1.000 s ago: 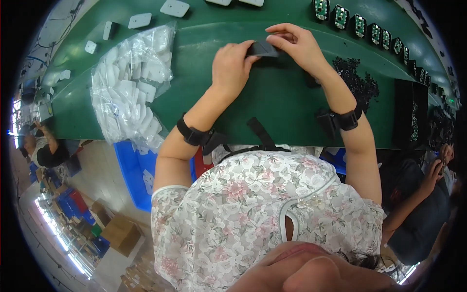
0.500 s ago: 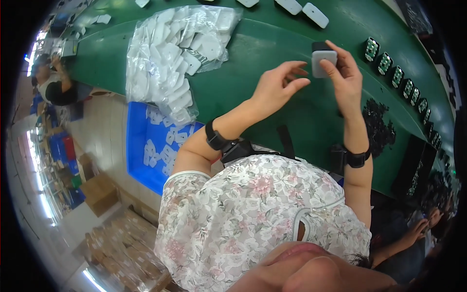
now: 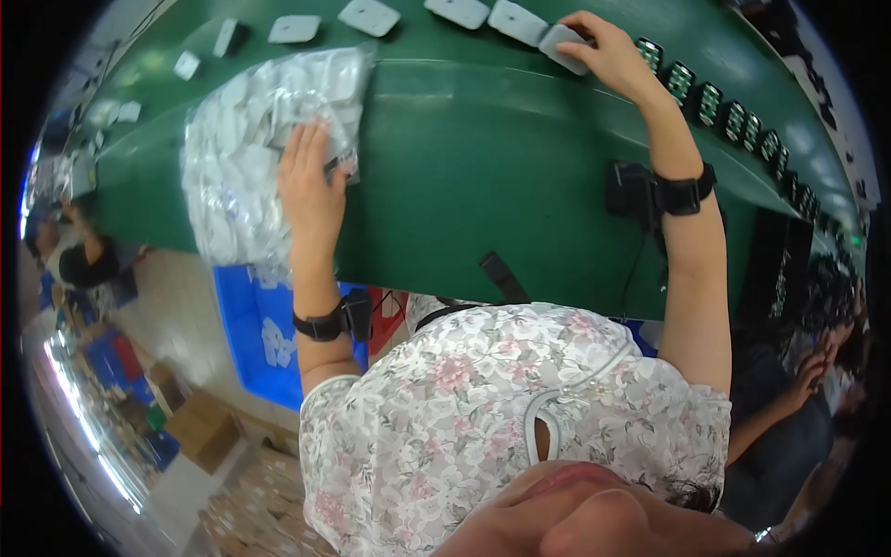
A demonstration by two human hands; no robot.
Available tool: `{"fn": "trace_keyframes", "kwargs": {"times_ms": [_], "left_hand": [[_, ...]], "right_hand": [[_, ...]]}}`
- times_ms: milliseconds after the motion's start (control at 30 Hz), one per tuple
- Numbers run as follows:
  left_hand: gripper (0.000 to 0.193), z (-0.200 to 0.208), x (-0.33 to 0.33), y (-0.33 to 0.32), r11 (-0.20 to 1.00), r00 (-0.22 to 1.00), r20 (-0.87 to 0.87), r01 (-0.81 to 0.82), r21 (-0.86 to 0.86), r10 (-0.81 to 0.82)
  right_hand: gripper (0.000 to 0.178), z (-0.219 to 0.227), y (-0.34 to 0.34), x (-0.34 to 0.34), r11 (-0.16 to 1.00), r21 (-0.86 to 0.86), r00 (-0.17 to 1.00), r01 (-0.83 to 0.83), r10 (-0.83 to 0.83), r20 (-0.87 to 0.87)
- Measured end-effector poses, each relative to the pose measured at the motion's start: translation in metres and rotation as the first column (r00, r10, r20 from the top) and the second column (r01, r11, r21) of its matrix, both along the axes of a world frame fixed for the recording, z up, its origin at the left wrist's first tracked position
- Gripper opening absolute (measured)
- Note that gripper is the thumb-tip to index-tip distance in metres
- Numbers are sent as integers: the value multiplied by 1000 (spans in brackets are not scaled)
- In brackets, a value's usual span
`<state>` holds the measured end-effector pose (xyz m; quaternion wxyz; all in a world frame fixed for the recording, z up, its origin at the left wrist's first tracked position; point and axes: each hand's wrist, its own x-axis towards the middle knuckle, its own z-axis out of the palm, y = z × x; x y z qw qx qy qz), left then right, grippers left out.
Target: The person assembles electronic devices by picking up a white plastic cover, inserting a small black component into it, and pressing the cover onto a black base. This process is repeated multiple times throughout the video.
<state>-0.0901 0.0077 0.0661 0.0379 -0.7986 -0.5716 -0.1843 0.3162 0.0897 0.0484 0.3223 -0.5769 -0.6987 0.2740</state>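
Observation:
My right hand [image 3: 613,63] is stretched to the far side of the green table [image 3: 483,176]. Its thumb and fingers close on a small rounded case with a white cover [image 3: 563,48]. That case sits at the right end of a row, right beside another white-covered case [image 3: 517,22]. On the left, my left hand [image 3: 314,186] reaches over a clear plastic bag of white covers [image 3: 241,130]. Its fingers are stretched out among the covers at the bag's right side, blurred at the tips; no cover shows clearly in them.
A line of dark cases with green circuit boards [image 3: 709,102] curves along the right. More white-covered cases [image 3: 369,17] stand along the far side. Below the bag is a blue bin [image 3: 251,339] with white pieces. Other people are at the far left and lower right.
My right hand has carried the white-covered case away from me to the row's end. My left hand has moved left onto the bag of covers. The whole view has shifted.

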Motion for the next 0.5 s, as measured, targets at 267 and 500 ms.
{"fn": "trace_keyframes", "kwargs": {"times_ms": [267, 500], "left_hand": [[45, -6, -2, 4, 999, 996, 84, 7, 33, -9], [26, -1, -15, 0, 976, 991, 102, -110, 189, 92]], "right_hand": [[28, 41, -4, 5, 989, -97, 971, -109, 127, 204], [31, 30, -1, 5, 988, -97, 955, -117, 139, 263]]}}
